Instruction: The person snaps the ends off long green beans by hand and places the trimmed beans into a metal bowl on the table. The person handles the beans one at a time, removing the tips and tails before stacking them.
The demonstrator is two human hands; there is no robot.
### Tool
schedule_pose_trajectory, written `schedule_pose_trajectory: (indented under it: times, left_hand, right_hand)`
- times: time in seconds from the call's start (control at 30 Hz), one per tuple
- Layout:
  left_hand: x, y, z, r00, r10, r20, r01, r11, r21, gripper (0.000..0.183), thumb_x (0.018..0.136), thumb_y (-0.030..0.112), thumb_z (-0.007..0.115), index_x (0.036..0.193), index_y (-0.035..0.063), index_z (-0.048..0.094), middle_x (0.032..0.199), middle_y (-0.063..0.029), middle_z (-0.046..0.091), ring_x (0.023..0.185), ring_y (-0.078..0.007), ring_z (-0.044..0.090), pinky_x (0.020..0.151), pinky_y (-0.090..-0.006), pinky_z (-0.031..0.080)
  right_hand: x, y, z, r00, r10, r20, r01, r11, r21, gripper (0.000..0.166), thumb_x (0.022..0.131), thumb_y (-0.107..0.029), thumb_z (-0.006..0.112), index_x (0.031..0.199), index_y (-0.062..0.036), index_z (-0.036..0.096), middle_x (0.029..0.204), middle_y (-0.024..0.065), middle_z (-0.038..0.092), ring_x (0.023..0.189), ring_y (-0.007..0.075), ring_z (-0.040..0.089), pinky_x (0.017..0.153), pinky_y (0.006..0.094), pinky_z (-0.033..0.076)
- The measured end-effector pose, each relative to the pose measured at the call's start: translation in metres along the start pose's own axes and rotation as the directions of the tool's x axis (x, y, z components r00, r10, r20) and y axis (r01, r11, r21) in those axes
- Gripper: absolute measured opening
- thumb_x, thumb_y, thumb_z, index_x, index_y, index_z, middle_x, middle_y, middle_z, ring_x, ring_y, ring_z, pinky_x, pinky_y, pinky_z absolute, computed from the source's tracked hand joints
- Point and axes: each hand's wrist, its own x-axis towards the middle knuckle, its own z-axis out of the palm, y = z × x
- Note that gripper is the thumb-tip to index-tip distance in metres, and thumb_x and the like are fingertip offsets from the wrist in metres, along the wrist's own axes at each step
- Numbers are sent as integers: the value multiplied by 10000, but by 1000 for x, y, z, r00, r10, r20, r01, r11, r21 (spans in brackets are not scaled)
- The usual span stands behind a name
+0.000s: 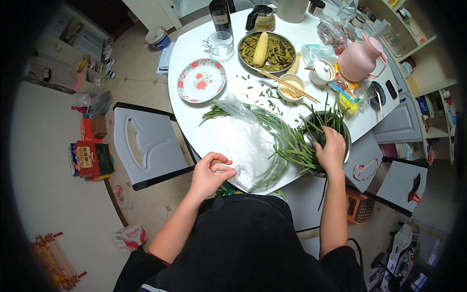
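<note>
My left hand [212, 174] hovers at the near edge of the white table, beside a clear plastic bag [251, 153]. Its fingers are loosely curled and apart, with nothing seen between them. Long green beans [281, 126] lie in and under the bag, some poking out at its far left end. To the right, my right hand [330, 148] is over a metal bowl [347, 146] heaped with cut long bean pieces [308, 155]. Its fingers reach down among the beans, and whether they grip any is hidden. Several pieces hang over the bowl's left rim.
Beyond the bag are a floral plate [201, 81], a glass cup [219, 45], a pan of cooked beans with corn [260, 49], and chopsticks [288, 86] across a small bowl [292, 95]. A pink thermos jug [359, 60] stands right. A grey chair [160, 142] is at left.
</note>
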Motion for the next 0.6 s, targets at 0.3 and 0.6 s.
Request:
schedule_pose_trajectory:
  times: [0.3,0.6]
  left_hand:
    - [87,6,-60,992,93,-87,0,680,733,314,746,144,781,950,21,577,875,-112,656,861,-257,667,746,-367,522]
    - [180,-37,-67,844,509,167,-322,233,918,181,785,106,671,932,56,577,938,-119,554,869,-299,595,690,-423,500]
  right_hand:
    - [-45,-95,-47,801,336,-496,-101,891,442,394,779,2,678,1162,-11,586,1114,121,625,1025,261,583,845,351,447]
    - [-73,-163,-43,814,434,-387,-131,785,606,263,835,-30,659,1086,12,591,1007,111,630,915,193,599,771,303,473]
